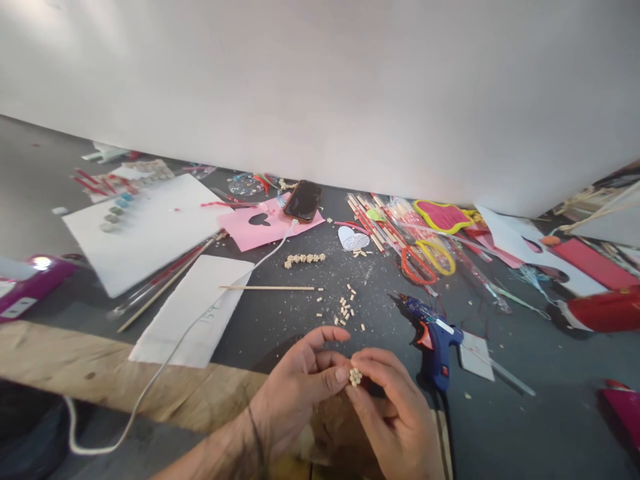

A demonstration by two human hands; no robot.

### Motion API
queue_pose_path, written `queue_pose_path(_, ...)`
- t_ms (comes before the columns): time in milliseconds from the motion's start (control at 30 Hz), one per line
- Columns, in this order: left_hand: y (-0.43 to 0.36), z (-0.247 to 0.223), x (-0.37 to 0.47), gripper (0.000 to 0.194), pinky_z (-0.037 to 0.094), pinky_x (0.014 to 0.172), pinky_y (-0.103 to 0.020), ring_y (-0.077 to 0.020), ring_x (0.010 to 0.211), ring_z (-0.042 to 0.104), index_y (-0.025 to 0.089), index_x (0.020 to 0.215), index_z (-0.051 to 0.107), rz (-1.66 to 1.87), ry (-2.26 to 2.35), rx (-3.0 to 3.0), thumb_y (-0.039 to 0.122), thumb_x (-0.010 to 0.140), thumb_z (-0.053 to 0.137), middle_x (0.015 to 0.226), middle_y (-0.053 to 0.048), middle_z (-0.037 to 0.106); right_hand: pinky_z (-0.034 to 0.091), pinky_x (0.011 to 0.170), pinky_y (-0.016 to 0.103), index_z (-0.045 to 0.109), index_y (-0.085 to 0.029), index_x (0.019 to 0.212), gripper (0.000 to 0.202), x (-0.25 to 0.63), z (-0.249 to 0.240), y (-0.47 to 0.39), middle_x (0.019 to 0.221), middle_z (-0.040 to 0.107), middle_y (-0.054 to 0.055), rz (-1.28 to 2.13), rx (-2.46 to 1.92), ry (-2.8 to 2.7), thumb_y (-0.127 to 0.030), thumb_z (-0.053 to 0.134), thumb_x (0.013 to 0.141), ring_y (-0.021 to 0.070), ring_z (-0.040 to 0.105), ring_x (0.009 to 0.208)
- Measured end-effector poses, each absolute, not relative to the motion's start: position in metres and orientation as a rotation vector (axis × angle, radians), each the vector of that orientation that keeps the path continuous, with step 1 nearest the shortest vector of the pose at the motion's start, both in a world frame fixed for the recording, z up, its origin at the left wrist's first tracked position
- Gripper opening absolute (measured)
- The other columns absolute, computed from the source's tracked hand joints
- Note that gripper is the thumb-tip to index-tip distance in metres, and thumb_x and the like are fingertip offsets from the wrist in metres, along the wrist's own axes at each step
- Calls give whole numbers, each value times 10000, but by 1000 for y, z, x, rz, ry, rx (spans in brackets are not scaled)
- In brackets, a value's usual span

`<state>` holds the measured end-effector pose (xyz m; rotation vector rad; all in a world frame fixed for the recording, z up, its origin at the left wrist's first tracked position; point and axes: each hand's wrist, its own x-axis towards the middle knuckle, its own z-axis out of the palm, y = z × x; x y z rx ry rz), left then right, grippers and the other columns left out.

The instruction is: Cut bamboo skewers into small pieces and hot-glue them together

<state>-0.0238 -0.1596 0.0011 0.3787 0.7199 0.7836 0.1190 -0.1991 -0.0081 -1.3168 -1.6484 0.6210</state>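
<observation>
Close to the table's front edge, both hands meet at a small flower-shaped cluster of short wooden stick pieces (355,377). My right hand (393,407) pinches it between thumb and fingers. The thumb of my left hand (305,377) presses at its left side, with the other fingers curled behind and the index finger reaching above. Just beyond the hands lie several loose cut stick pieces (344,310). A row of similar joined clusters (305,259) rests farther back, above a long thin wooden stick (270,288).
A blue glue gun (434,337) lies right of my hands, near orange-handled scissors (418,265). White paper (193,310) and a white charging cable (173,353) are at left. A phone (303,201) sits on pink paper (245,230). A white wall (320,87) rises behind.
</observation>
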Motion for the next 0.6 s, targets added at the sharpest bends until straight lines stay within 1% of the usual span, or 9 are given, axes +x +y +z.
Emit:
queue_pose_path(100,-159,1,-25,446,384,650,-218,-99,622,563,164,1010,529,785,709,377,202,645,782,663,8,624,569,592,211,620,-238,989,211,120,-7,-199,959,643,64,632,-1307,-1656,-136,579,809,165,654,826)
queue_pose_path(200,-159,0,-26,430,383,651,-221,-110,643,577,168,1015,533,784,710,376,198,658,771,677,3,628,567,589,207,623,-240,981,204,120,-8,-198,959,646,64,634,-1313,-1655,-142,579,807,166,655,825)
queue_pose_path(367,-160,-1,-27,461,393,670,-220,-101,659,577,165,1020,519,785,695,372,158,639,779,709,-7,643,567,645,222,622,-234,963,182,121,-10,-198,956,640,54,635,-1329,-1647,-148,565,813,158,652,820)
queue_pose_path(500,-159,-1,-26,509,397,665,-213,-90,648,567,168,1024,507,791,703,381,130,606,795,717,-1,643,547,543,184,603,-226,965,182,121,-9,-198,959,628,66,642,-1349,-1638,-140,551,814,162,638,842)
queue_pose_path(533,-159,-1,-26,509,397,663,-212,-89,648,567,169,1026,506,795,712,388,134,607,794,718,-1,643,542,534,184,598,-225,963,177,121,-8,-198,954,626,68,641,-1352,-1640,-142,550,814,161,635,835)
queue_pose_path(600,-159,0,-25,510,394,657,-212,-93,651,566,172,1031,505,799,725,409,150,610,793,723,-3,644,545,569,205,593,-223,929,141,121,-7,-197,918,626,62,619,-1357,-1641,-153,551,814,157,631,797)
